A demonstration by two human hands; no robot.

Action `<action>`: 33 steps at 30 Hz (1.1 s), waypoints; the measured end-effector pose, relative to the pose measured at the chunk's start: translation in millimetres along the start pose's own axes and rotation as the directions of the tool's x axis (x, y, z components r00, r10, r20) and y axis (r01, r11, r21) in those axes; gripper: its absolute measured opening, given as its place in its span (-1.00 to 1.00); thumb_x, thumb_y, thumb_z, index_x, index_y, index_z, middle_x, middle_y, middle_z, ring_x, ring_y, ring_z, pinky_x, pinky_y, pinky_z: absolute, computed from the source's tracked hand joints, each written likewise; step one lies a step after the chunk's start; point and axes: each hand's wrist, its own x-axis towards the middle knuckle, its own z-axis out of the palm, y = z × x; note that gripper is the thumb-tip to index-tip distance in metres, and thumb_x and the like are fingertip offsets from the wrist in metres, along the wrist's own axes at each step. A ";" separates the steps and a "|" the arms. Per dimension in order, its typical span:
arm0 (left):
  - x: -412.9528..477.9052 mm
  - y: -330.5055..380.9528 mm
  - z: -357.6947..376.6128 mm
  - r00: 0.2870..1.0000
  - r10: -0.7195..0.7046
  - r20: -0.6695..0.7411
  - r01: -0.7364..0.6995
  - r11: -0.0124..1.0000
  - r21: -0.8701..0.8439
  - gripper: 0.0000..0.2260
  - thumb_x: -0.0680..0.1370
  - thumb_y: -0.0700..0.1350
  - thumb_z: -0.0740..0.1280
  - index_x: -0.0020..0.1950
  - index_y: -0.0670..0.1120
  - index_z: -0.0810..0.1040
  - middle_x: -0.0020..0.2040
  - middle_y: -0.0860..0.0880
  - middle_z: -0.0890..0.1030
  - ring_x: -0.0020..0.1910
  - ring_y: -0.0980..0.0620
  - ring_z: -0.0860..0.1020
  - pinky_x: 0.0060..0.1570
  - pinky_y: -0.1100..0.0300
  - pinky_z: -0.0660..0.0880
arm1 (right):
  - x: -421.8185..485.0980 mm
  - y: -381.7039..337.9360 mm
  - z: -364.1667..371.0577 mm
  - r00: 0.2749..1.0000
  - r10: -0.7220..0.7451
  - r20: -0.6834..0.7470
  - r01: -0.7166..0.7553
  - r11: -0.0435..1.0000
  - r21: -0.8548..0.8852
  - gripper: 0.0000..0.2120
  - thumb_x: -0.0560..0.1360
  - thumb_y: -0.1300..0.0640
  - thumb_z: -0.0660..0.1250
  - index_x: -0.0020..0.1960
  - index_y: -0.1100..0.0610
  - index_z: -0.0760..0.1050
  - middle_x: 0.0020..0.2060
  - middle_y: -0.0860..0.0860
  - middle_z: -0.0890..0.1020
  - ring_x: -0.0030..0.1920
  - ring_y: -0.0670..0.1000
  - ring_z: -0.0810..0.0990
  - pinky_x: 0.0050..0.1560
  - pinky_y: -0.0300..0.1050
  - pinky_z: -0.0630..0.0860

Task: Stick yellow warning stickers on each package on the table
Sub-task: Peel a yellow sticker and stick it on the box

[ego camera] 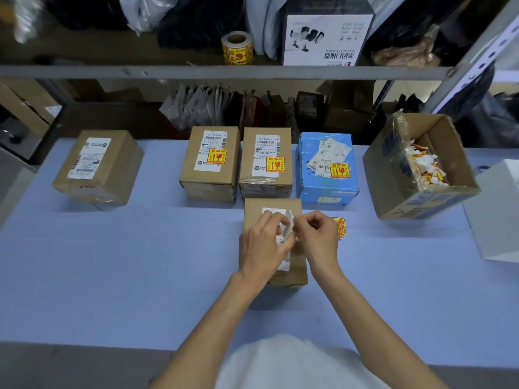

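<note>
Your left hand (264, 242) and right hand (317, 234) meet over the near box (292, 273) on the counter (112, 276). Both grips pinch one white slip (288, 230) (sticker or backing, can't tell). Spare stickers (340, 227) lie just right of it. Behind, two brown boxes (213, 181) and a blue box (328, 189) already carry theirs.

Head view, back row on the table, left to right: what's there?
Brown box with no yellow sticker → brown box with yellow sticker → second stickered brown box → blue package, stickered → open carton of sticker scraps → white box at the right edge.
</note>
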 end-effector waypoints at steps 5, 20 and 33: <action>0.8 -0.2 1.8 0.999 -0.010 0.034 0.011 1.000 -0.001 -0.95 0.51 -0.09 0.37 -0.07 -0.05 0.57 -0.13 0.03 0.61 -0.18 0.02 0.57 -0.30 0.23 0.34 | -0.8 0.9 0.2 1.000 -0.014 0.019 0.013 0.998 0.054 -0.92 0.45 0.29 0.36 -0.22 0.19 0.59 -0.29 0.08 0.66 -0.20 0.04 0.64 -0.14 -0.11 0.59; 5.5 7.4 -3.1 0.997 -0.034 -0.067 0.035 0.999 0.009 -0.96 0.53 -0.10 0.35 -0.06 -0.04 0.53 -0.09 0.05 0.60 -0.20 0.05 0.55 -0.31 0.29 0.37 | -8.5 -3.9 -4.7 0.993 0.007 0.120 -0.057 0.907 0.417 -0.81 0.51 0.21 0.20 -0.02 0.26 0.55 -0.22 0.09 0.64 -0.30 -0.06 0.61 -0.26 -0.20 0.55; 17.9 -6.2 -7.8 0.925 -0.322 0.203 0.377 0.696 -0.611 -0.92 0.54 -0.14 0.36 -0.13 0.01 0.52 -0.13 0.08 0.58 -0.10 0.25 0.52 -0.13 0.43 0.42 | 19.5 -4.5 -19.1 0.977 -0.175 0.121 0.174 0.985 0.021 -0.90 0.46 0.24 0.42 -0.08 0.07 0.57 -0.24 -0.03 0.63 -0.18 -0.04 0.60 -0.10 -0.06 0.57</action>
